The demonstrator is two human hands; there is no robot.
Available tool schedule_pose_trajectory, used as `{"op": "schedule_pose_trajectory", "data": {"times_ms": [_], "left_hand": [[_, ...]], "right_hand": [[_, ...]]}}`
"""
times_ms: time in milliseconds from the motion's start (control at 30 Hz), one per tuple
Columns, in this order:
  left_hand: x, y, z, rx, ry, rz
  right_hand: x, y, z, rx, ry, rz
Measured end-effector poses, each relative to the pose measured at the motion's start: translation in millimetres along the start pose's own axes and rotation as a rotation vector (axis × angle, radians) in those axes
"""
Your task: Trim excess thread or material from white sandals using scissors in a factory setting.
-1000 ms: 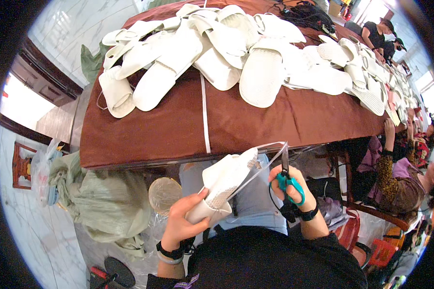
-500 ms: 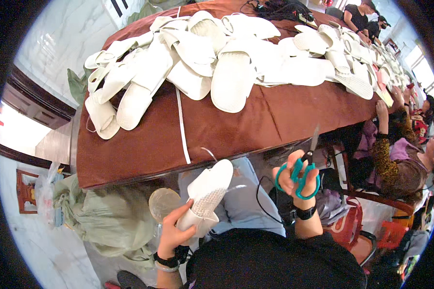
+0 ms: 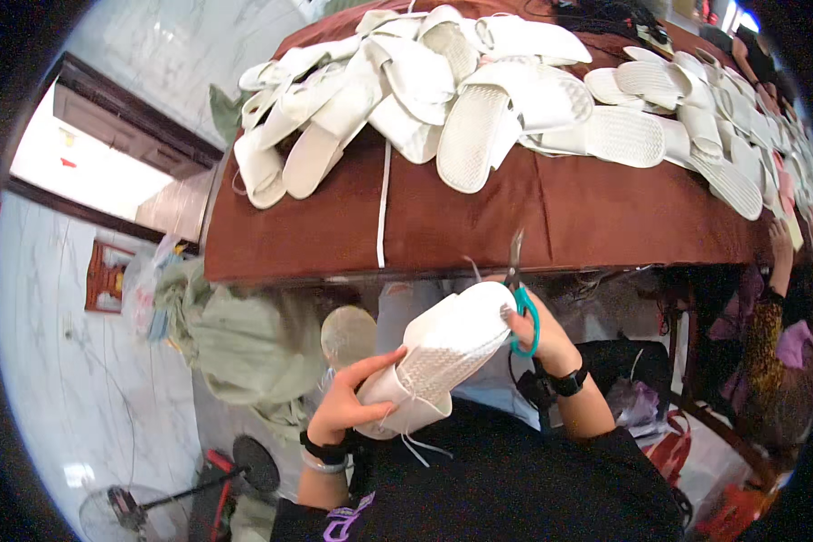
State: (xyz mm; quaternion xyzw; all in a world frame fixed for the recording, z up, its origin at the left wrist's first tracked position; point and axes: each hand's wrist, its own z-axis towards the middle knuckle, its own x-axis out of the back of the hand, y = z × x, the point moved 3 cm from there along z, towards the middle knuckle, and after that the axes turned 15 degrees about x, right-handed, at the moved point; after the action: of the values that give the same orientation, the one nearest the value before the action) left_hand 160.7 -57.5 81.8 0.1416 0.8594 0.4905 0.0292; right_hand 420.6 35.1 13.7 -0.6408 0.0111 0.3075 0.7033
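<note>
My black short-sleeved top [image 3: 515,488], purple mark low on its left. Black watch-like band [image 3: 566,383] on my right wrist; black band plus thin silvery bangle [image 3: 323,456] on left wrist.

Scissor blades' [image 3: 515,248] tips blurred

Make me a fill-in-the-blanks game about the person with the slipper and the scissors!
1. The left hand holds a white ____ over the lap.
2. The right hand holds scissors with ____ handles.
3. Many more slippers are piled on a table covered with a ____ cloth.
4. A narrow white ____ lies across the table cloth, under the pile.

Missing words: slipper; green; brown; strip
</note>
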Motion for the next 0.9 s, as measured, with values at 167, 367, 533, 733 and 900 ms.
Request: {"op": "schedule_pose_trajectory", "data": {"times_ms": [167, 367, 533, 733, 900], "left_hand": [[-25.3, -7.1, 1.8, 0.010, 0.071, -0.092], [-52.4, 3.0, 4.0, 0.062, 0.017, -0.269], [-67.2, 25.2, 13.3, -0.056, 0.028, 0.031], [-63.3, 62.9, 14.4, -0.249, 0.195, 0.708], [-61.5, 59.8, 27.6, -0.436, 0.071, 0.592]], "right_hand": [[3.8, -13.8, -0.7, 0.019, -0.028, -0.290], [14.1, -6.1, -14.2, -0.090, -0.030, -0.154], [21.2, 11.9, -18.2, -0.149, 0.057, 0.025], [29.6, -2.0, -20.1, -0.124, 0.113, -0.104], [20.7, -17.9, -21.6, -0.100, 0.162, -0.146]]}}
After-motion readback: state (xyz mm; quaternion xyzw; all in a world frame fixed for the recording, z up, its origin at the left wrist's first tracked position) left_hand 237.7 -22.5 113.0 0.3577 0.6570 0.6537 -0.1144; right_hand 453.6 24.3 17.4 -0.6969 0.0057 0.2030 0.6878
